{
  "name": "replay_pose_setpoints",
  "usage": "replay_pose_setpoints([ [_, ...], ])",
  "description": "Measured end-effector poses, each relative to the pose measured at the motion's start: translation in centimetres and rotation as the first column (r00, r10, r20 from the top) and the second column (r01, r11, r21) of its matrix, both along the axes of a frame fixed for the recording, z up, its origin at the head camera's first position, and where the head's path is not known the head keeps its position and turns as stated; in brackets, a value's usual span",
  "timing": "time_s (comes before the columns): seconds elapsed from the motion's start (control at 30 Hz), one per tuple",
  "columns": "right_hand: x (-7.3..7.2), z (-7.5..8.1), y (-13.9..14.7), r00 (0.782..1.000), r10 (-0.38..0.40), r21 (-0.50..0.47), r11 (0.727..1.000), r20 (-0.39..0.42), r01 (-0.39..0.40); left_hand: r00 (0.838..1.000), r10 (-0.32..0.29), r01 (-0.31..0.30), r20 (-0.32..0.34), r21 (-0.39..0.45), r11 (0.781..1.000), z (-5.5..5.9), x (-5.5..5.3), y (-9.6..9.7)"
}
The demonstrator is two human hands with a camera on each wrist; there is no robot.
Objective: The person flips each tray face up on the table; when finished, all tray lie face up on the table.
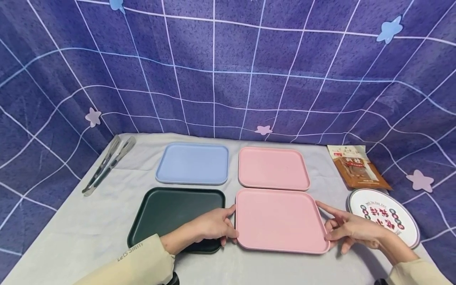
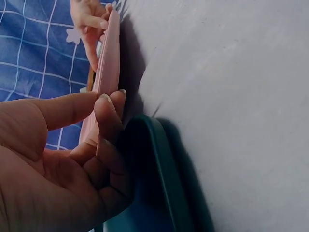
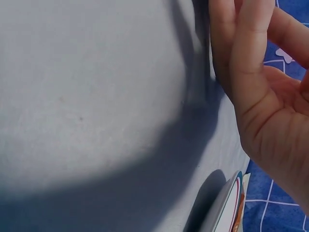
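Note:
A pink tray (image 1: 281,219) is between my two hands in the head view, in front of a second pink tray (image 1: 273,168). My left hand (image 1: 215,225) pinches its left edge between thumb and fingers, reaching across the dark green tray (image 1: 171,215). On the opposite edge, my right hand (image 1: 360,229) grips with the thumb near the front corner and the index finger stretched along the side. The left wrist view shows the held pink tray (image 2: 110,58) edge-on, its shadow falling on the cloth. In the right wrist view the right hand (image 3: 256,67) hides most of the tray.
A blue tray (image 1: 192,163) lies behind the green one. Tongs (image 1: 109,164) rest at the far left. On the right are a brown food packet (image 1: 360,168) and a white oval plate (image 1: 382,215) with red lettering, close to my right hand. A purple-blue curtain (image 1: 228,71) hangs behind.

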State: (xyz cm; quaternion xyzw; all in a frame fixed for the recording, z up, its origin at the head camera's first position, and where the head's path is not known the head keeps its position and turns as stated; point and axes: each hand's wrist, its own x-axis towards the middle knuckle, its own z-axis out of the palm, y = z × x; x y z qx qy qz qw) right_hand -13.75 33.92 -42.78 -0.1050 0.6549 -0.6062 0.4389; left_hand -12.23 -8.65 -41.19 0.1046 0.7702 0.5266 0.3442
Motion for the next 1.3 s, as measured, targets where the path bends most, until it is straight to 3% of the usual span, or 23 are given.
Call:
replay_pose_setpoints([
  [0.13, 0.07, -0.16, 0.03, 1.0, 0.016, -0.025, 1.0, -0.002, -0.016, 1.0, -0.006, 0.006, -0.028, -0.013, 1.0, -0.14, 0.11, 0.12],
  [0.4, 0.01, -0.29, -0.4, 0.997, 0.045, 0.051, 0.998, -0.066, -0.042, 0.996, -0.006, -0.004, -0.094, -0.101, 0.995, -0.2, 0.33, 0.42],
  [0.63, 0.11, -0.29, -0.27, 0.995, 0.074, 0.044, 0.997, -0.07, -0.071, 0.992, -0.007, -0.01, -0.127, -0.134, 0.991, -0.27, 0.49, 0.6],
  [1.3, 0.24, -0.16, -0.37, 0.994, 0.056, 0.112, 0.993, -0.099, -0.044, 0.982, -0.044, 0.008, -0.185, -0.191, 0.981, -0.53, 0.19, 0.63],
])
